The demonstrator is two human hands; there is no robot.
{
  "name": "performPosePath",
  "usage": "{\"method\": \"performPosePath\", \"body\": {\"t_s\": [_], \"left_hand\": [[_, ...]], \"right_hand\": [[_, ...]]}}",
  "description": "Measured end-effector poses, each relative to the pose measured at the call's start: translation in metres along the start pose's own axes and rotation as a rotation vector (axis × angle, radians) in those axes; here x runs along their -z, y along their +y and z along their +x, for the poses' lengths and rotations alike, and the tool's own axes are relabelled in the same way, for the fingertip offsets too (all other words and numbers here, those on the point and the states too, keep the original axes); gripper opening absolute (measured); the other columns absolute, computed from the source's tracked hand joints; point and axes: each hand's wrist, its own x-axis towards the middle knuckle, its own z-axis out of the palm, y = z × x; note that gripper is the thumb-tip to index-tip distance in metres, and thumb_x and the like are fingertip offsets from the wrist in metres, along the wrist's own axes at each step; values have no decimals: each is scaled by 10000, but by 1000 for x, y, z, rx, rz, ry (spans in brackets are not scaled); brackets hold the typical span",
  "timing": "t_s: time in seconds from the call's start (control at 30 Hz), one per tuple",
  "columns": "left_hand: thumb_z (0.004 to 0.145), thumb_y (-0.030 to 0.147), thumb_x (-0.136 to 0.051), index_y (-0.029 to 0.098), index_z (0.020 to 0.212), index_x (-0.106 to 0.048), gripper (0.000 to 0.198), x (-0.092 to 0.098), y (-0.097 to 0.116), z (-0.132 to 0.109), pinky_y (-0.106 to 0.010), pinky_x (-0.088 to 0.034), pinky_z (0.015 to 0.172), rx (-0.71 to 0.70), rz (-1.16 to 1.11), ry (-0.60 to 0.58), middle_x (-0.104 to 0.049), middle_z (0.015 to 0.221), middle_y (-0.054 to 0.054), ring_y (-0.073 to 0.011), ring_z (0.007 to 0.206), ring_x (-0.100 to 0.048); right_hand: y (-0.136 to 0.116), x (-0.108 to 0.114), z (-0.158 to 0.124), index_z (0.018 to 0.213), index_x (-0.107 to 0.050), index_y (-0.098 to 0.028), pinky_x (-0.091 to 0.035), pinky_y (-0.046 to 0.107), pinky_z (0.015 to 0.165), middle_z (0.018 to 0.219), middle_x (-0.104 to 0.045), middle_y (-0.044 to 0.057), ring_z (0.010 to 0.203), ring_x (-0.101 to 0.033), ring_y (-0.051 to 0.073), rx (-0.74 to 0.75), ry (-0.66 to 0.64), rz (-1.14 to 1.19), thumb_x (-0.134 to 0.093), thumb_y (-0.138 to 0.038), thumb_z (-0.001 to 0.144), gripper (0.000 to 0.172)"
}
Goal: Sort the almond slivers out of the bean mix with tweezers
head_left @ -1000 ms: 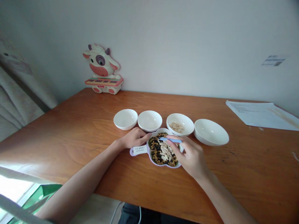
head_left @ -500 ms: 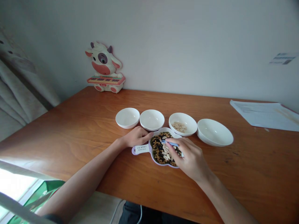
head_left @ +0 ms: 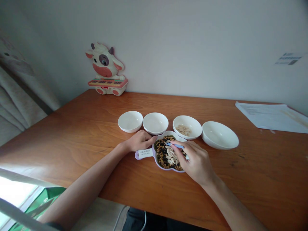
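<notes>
A white dish with a lilac rim [head_left: 160, 163] and a labelled handle [head_left: 145, 153] sits on the table, filled with yellow grains, dark pieces and pale seeds. My right hand [head_left: 194, 162] is over its right side, pinching a small blue plastic tool [head_left: 175, 146] whose tip is above the seeds. The hand hides part of the dish. Just behind the handle lies my left hand [head_left: 141, 141], fingers together, fingertips at the dish's rim. Several white bowls stand in a row behind the dish; the third [head_left: 187, 127] holds pale seeds.
The wooden table [head_left: 72, 128] also bears a cow-shaped toy keyboard [head_left: 107, 70] against the wall and sheets of paper [head_left: 270, 117] at the right. A curtain [head_left: 19, 106] hangs at the left, beside a bright window.
My right hand has shifted left over the dish and covers more of the pale seeds. The left hand stays by the rim. The view has moved slightly.
</notes>
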Motion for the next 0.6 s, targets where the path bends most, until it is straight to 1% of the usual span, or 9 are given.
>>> {"method": "performPosePath", "body": {"t_s": [0.13, 0.27, 0.33, 0.43, 0.5, 0.6], "left_hand": [[1048, 426, -361, 157, 524, -360, 588, 0, 0, 0, -206, -245, 446, -14, -13, -13, -398, 478, 25, -60, 451, -303], [1050, 429, -349, 151, 534, -380, 586, 0, 0, 0, -197, -256, 451, -12, -7, -21, -414, 489, 22, -60, 459, -319], [1049, 434, -348, 151, 532, -380, 591, 0, 0, 0, -197, -252, 447, 1, 1, -18, -414, 490, 20, -60, 460, -322], [1045, 447, -345, 155, 531, -359, 592, 0, 1, 0, -197, -246, 444, 24, 12, -21, -405, 498, 18, -62, 466, -324], [1043, 460, -339, 159, 534, -349, 591, 0, 2, 0, -200, -242, 441, 38, 18, -27, -402, 504, 15, -65, 470, -324], [1042, 481, -331, 160, 529, -354, 606, 0, 2, 0, -205, -227, 431, 63, 25, -29, -402, 502, 11, -68, 467, -321]], "right_hand": [[1, 0, 1, 1101, -676, -167, -593, 342, 770, 941, -790, 59, 815, -737, 193, 2, 35, -8, -666, -110, 927, 184], [2, 5, 3, 1097, -679, -174, -587, 319, 783, 943, -791, 51, 827, -735, 181, 16, 100, -8, -681, -76, 905, 216], [5, 9, 4, 1103, -680, -176, -582, 310, 788, 953, -791, 56, 833, -733, 178, 25, 155, -24, -692, -57, 889, 246], [13, 16, 4, 1094, -686, -171, -568, 308, 747, 931, -792, 69, 776, -724, 180, 34, 260, -111, -718, -48, 863, 264], [21, 19, 4, 1074, -695, -170, -555, 318, 719, 901, -790, 77, 745, -717, 190, 16, 319, -179, -729, -58, 856, 248], [31, 23, 2, 1070, -700, -175, -543, 319, 696, 906, -791, 83, 750, -717, 201, -33, 385, -242, -731, -79, 860, 232]]}}
